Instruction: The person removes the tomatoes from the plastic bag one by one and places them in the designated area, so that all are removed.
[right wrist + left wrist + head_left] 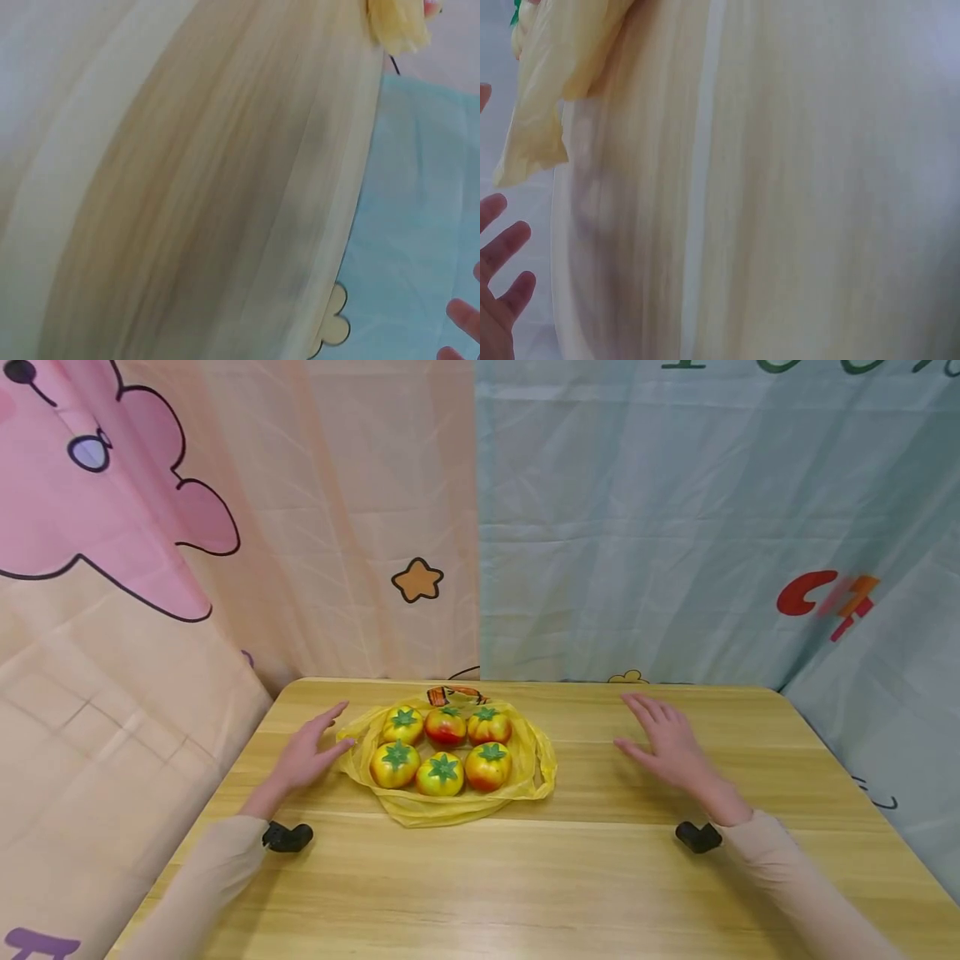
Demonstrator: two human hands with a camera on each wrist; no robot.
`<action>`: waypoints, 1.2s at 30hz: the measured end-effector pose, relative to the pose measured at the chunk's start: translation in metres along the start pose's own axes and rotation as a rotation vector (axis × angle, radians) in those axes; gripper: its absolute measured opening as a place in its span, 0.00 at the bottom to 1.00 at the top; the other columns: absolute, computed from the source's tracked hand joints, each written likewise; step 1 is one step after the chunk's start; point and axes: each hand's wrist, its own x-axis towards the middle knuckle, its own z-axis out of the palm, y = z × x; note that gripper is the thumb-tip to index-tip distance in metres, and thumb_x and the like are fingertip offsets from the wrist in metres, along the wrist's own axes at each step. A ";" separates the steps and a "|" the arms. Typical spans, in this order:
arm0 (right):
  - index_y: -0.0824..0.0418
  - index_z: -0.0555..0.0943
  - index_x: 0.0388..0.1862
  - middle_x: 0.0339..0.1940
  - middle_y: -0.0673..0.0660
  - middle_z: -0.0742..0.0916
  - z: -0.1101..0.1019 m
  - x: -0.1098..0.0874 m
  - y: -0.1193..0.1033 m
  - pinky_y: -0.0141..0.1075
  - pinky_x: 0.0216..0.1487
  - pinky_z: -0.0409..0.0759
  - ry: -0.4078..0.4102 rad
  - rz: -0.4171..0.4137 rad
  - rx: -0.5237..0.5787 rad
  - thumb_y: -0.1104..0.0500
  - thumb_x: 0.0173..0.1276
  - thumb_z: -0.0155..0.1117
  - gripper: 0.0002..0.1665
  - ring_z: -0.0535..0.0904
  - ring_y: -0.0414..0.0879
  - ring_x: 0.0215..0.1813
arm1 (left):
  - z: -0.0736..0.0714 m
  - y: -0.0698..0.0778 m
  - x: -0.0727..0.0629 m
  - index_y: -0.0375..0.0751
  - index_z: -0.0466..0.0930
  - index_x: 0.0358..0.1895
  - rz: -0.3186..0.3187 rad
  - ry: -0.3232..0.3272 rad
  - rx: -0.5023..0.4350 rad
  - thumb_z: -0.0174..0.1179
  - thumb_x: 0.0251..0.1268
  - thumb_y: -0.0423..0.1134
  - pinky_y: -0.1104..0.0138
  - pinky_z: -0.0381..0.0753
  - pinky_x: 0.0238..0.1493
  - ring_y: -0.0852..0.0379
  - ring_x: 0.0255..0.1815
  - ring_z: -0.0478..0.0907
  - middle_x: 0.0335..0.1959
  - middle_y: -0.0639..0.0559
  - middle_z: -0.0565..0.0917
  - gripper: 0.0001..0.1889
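A yellow plastic bag (438,812) lies spread open on the wooden table, with several yellow-and-red tomatoes (488,767) with green star-shaped tops grouped on it. My left hand (306,758) is held just left of the bag, fingers extended; whether its fingertips touch the bag's edge I cannot tell. Well to the bag's right, my right hand (670,747) holds nothing, its fingers loosely spread. The left wrist view catches part of the bag (544,97) and the left fingers (508,244). Only some right fingertips (466,315) show in the right wrist view.
The wooden table (480,893) reaches back to a printed curtain (360,527), peach on the left and blue on the right. A black wrist mount (288,837) sits by the left sleeve, with a matching mount (698,837) by the right.
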 end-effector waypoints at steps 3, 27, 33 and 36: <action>0.61 0.62 0.73 0.66 0.66 0.73 0.006 0.004 -0.008 0.66 0.57 0.65 0.017 -0.006 0.033 0.49 0.63 0.65 0.43 0.68 0.66 0.62 | 0.005 0.002 0.003 0.38 0.57 0.73 -0.011 -0.011 -0.048 0.57 0.68 0.46 0.37 0.62 0.64 0.32 0.64 0.67 0.71 0.33 0.63 0.34; 0.61 0.62 0.73 0.66 0.63 0.74 0.031 0.037 -0.066 0.58 0.67 0.65 -0.010 0.006 0.267 0.52 0.61 0.68 0.44 0.69 0.60 0.66 | 0.027 0.006 0.013 0.42 0.65 0.70 -0.088 -0.032 -0.285 0.60 0.67 0.44 0.40 0.51 0.72 0.35 0.74 0.55 0.71 0.35 0.64 0.30; 0.61 0.62 0.72 0.67 0.62 0.75 0.038 0.044 -0.078 0.57 0.66 0.66 -0.051 0.032 0.322 0.51 0.63 0.67 0.42 0.69 0.59 0.66 | 0.030 0.008 0.013 0.39 0.65 0.69 -0.096 -0.030 -0.309 0.61 0.66 0.42 0.40 0.50 0.72 0.34 0.73 0.55 0.70 0.33 0.65 0.30; 0.60 0.62 0.73 0.67 0.61 0.75 0.040 0.048 -0.084 0.57 0.65 0.68 -0.068 0.038 0.340 0.50 0.63 0.67 0.42 0.70 0.58 0.66 | 0.033 0.008 0.014 0.38 0.66 0.68 -0.092 -0.028 -0.311 0.62 0.65 0.42 0.41 0.51 0.73 0.35 0.73 0.56 0.70 0.34 0.66 0.30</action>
